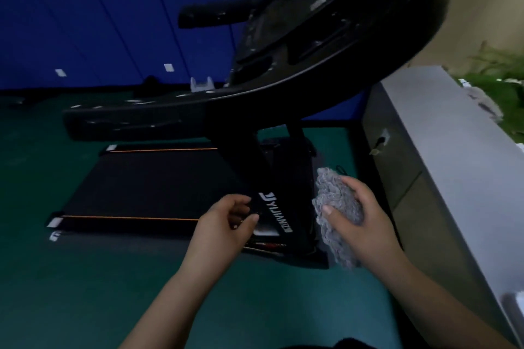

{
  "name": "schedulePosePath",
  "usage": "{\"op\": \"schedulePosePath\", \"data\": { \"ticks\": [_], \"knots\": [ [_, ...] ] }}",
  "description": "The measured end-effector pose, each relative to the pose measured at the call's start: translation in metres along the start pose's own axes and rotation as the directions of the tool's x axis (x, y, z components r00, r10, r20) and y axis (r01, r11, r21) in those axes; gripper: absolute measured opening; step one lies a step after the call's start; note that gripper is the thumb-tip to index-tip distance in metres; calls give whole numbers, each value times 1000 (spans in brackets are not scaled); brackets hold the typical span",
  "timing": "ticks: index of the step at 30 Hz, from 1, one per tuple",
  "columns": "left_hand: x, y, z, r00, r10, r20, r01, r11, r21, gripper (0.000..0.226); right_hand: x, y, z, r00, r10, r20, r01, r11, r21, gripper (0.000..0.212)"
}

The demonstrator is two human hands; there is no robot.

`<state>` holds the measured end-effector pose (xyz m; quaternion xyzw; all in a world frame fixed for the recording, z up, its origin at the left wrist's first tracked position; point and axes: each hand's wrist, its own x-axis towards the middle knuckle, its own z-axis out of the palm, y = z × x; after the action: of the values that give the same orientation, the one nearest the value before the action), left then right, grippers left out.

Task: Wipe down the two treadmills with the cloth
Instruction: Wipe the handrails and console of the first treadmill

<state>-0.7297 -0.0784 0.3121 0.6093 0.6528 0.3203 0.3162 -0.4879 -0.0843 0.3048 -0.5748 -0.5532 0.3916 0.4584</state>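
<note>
Treadmill [158,178]: black, standing on the green floor [85,278]; its belt has an orange line along each side, and its console [326,22] looms above the belt at the top of the view
Upright post [272,207]: black, with white lettering, rising from the treadmill's front end; both hands are at its lower part
Left hand [224,224]: on the belt side of the post, fingers curled with the thumb tip and fingertips at the post's edge; whether they truly pinch the post or only touch it cannot be told
Right hand [365,221]: on the far side of the post from the belt, closed around the cloth, thumb pressed across its front and fingers wrapped behind
Cloth [334,207]: grey and nubbly, bunched in the right hand, just beside the post; its upper end sticks up above the fingers and its lower end hangs below the palm
Cabinet [425,127]: grey, to the right of the treadmill, near the right hand
Wall panels [99,22]: blue, behind the treadmill
Plants [499,79]: green, beyond the cabinet top, blurred
</note>
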Motion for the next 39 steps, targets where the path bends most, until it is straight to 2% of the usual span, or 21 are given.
{"op": "schedulePosePath", "data": {
  "ticks": [5,9,12,14,17,19,22,25,28,30,33,36,39],
  "knots": [
    [12,-27,-52,996,-16,-84,13,999,-34,26,11,-34,51,997,-60,49,62,998,-20,53],
    [33,-41,-82,983,-15,-184,3,998,-66,27,37,-58,84,986,-156,55,163,975,-152,55],
    [57,-48,-103,966,11,-258,-20,999,-34,27,68,-78,103,957,-286,54,290,918,-270,59],
    [75,-52,-117,952,33,-303,-27,999,21,28,92,-91,112,919,-389,64,384,846,-369,57],
    [104,-56,-137,924,82,-374,-50,994,94,28,132,-114,122,799,-596,80,525,628,-574,52],
    [122,-59,-149,910,104,-400,-57,990,127,29,158,-124,127,750,-651,122,558,521,-646,45],
    [142,-65,-164,886,122,-447,-53,985,165,29,192,-123,136,769,-611,188,515,416,-750,33],
    [156,-75,-180,857,147,-494,-43,976,215,29,209,-113,152,807,-543,233,472,356,-807,31],
    [169,-93,-201,834,158,-529,-18,965,261,33,213,-111,179,803,-547,236,472,345,-811,34],
    [179,-109,-220,813,172,-556,-7,958,287,39,214,-115,204,801,-556,220,479,377,-792,36],
    [194,-137,-253,800,119,-588,31,971,238,53,218,-122,250,807,-549,218,497,431,-753,37],
    [213,-171,-291,862,59,-504,50,978,200,71,222,-129,280,820,-538,196,468,432,-771,41],
    [234,-200,-325,956,18,-293,20,992,124,79,223,-129,283,851,-515,103,374,456,-808,41]
  ]
}}
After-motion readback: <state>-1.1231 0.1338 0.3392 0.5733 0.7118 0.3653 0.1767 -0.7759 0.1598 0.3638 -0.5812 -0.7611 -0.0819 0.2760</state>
